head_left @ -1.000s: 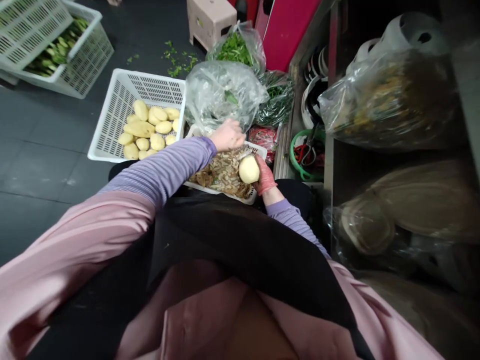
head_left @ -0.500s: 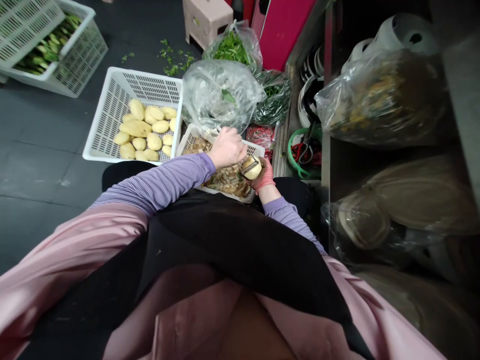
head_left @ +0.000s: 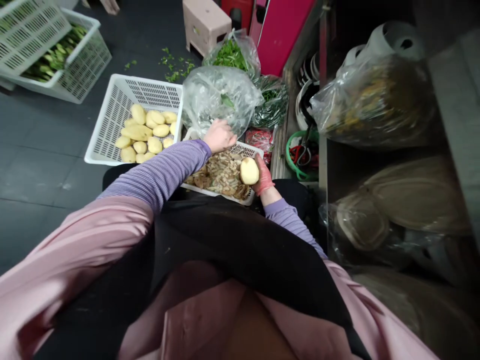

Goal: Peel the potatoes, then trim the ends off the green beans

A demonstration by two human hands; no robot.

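Potato, pale and peeled on the side that shows, sits in the right hand, above the right end of a shallow white tray. Right hand wears a reddish glove; fingers curl round the potato's far and right side, mostly out of sight behind it. Left hand, bare, is clenched over the tray's far part; a thin metal peeler pokes out, its handle covered by the fingers. Blade and potato apart, a small gap between.

Brown peelings fill much of the tray; left forearm hides its left part. Peeled potatoes lie in the white basket, the nearest partly behind the sleeve. Cloudy plastic bag just beyond the tray, contents hard to make out. Red packet at far right of tray: whether it carries print, cannot tell. Left crate cut off by the frame; right shelf bags dim.

Edges: basket's right rim close to the bag; tray's near edge against the dark apron. Dark floor spreads left of the basket; on the right, a ledge and shelving hem in the right arm.
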